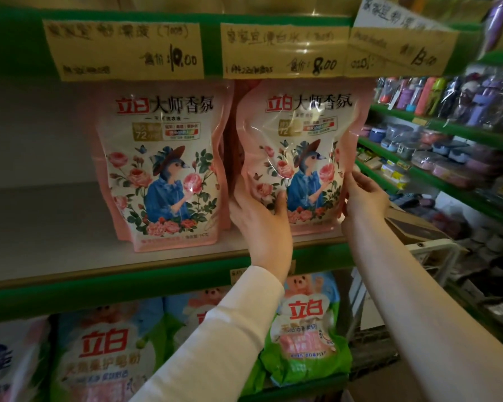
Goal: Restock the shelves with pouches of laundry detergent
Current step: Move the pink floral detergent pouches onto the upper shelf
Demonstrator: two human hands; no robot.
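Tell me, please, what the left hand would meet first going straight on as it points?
Probably the standing pink floral detergent pouch beside it: the left hand, gripping the other pink pouch, points up into the green-edged shelf; depth unclear.

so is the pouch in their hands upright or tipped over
Upright: the held pouch has its top up and print straight, left hand and right hand gripping its lower sides. Whether it rests on the shelf, cannot tell.

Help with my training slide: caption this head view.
Left hand and right hand grip a pink floral detergent pouch upright at the green-edged shelf, beside an identical pouch.
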